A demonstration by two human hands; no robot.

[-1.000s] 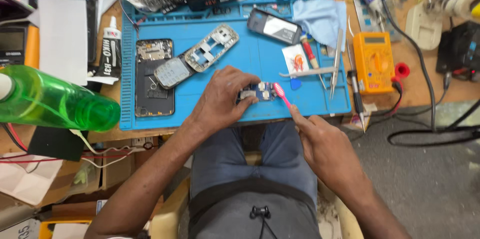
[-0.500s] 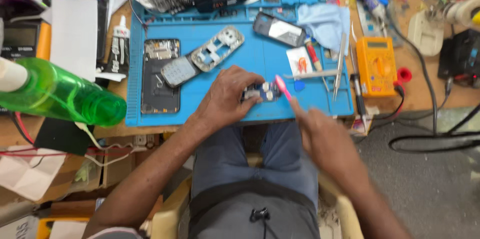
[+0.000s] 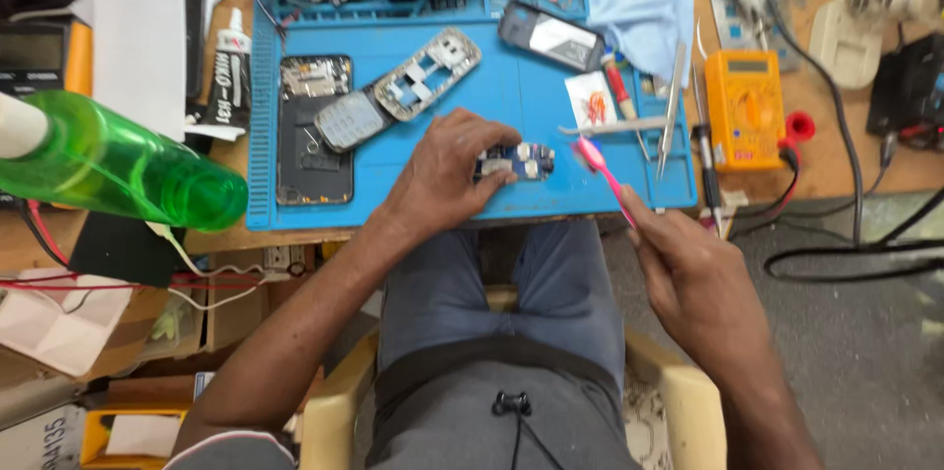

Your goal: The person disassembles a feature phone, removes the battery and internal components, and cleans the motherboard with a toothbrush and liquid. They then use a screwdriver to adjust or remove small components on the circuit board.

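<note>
Matt blue rubbery mat (image 3: 531, 96), pink plastic toothbrush (image 3: 605, 175)

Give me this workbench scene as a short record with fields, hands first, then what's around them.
left hand: pressing down on a small circuit board on the blue mat
right hand: holding a pink brush, its head just right of the board
left of the hands: phone frame, keypad, dark phone body
right of the hands: tweezers, orange meter
back of mat: blue cloth, phone cover
near left: green bottle
</note>
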